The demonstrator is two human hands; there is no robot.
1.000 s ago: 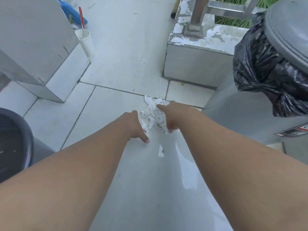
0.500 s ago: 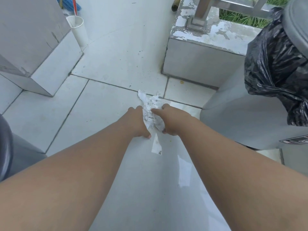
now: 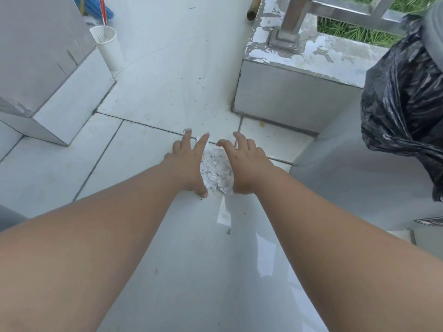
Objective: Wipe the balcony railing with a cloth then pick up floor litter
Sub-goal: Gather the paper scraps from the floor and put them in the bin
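A pile of crumpled white paper litter lies on the tiled balcony floor. My left hand and my right hand flank it, palms pressed against its sides and fingers spread forward. A loose white paper strip lies just behind the pile, with a tiny scrap nearer me. The steel railing post stands on a concrete curb at the upper right. No cloth is in view.
A grey bin lined with a black bag stands close on the right. A white cup and a blue broom sit by a grey pillar at the upper left.
Both hands have uncurled from fists into spread fingers while staying on either side of the paper pile. The view has shifted slightly, and the pile looks more compact.
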